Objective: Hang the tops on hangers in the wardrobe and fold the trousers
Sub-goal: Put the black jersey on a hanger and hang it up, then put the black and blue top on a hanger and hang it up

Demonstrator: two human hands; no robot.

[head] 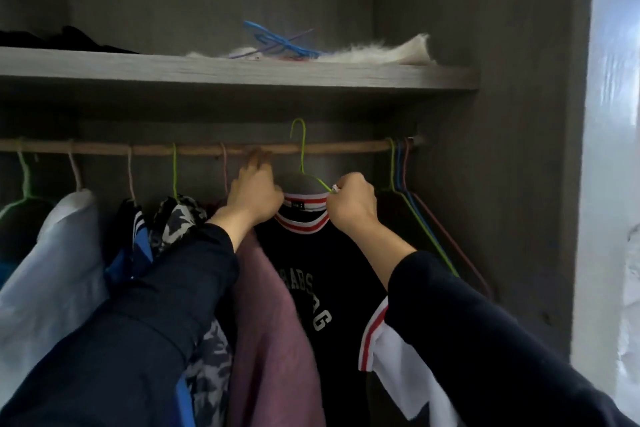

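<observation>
Garment under handling: black top (pixel 311 270) with a red-and-white striped collar, mounted on a green wire hanger (pixel 302 152), directly below the rail (pixel 329 148) and right of its middle. The hanger's hook rises above the rail; whether it is seated over it cannot be determined.

Right hand (pixel 351 204), below the rail, has its fingers curled and pinches the hanger's right shoulder wire at the collar edge. Left hand (pixel 254 191) sits at the collar's left side with fingers reaching up to the rail. They are blurred, so grip or mere touch cannot be told.

Assessment: the top appears to be soft, light knit, limp and not fragile. The wire hanger looks thin and springy, liable to twist, and a wide collar may slide off smooth wire. The soundest hold is judged to be fabric pinched against the wire at both shoulders.

Adjacent: a mauve top (pixel 270 305) hangs below the rail, touching the black top's left side. Three empty wire hangers (pixel 401 184) hang at the rail's right end. The shelf (pixel 138 68) above the rail carries a blue hanger (pixel 277 42).
</observation>
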